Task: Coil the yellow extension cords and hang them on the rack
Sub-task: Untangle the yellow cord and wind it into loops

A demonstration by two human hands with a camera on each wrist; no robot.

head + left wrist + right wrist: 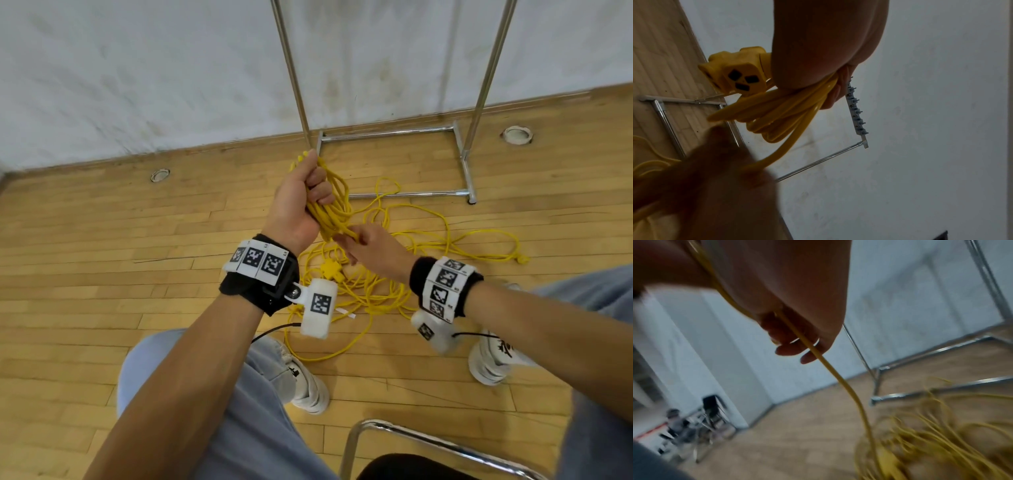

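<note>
yellow cord loops (330, 202) sat bunched in the left hand (298, 202), fingers wrapped tight — the right hand (371, 248) pinched one strand just below; the rest lay tangled on the wood floor (102, 274) before the rack (466, 161).

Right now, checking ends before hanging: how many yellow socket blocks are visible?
2. One socket block sticks out of the coil beside the left hand; another lies on the floor among loose cord. More may be hidden.
</note>
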